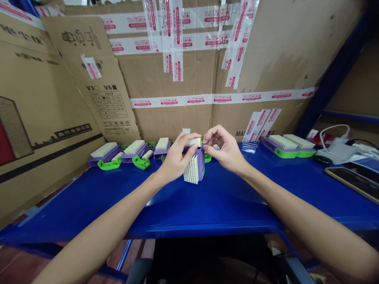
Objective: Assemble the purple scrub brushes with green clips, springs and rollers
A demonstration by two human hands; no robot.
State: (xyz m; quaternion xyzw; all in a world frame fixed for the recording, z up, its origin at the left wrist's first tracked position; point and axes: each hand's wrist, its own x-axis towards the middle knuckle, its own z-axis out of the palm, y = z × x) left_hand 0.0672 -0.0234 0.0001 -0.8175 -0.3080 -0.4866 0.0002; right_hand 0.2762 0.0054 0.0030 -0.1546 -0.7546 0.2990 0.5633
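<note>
A purple scrub brush (200, 165) with cream bristles stands on its side above the blue table, its bristles facing left. My left hand (176, 159) wraps round its top, the thumb and fingers on a white roller (194, 142) with a green end. Close by that green end is my right hand (223, 150), thumb and forefinger pinched together at the brush's corner. Anything between those fingertips is too small to make out. Behind my hands, part of another bristled brush (216, 146) shows, mostly hidden.
Several purple brushes with green handles, such as this one (134, 149), line the back left of the blue table (183, 209). Two joined brushes (291, 145) lie at back right. A phone (355, 181) and white cables (337, 148) are at far right. Cardboard walls (174, 114) enclose the back.
</note>
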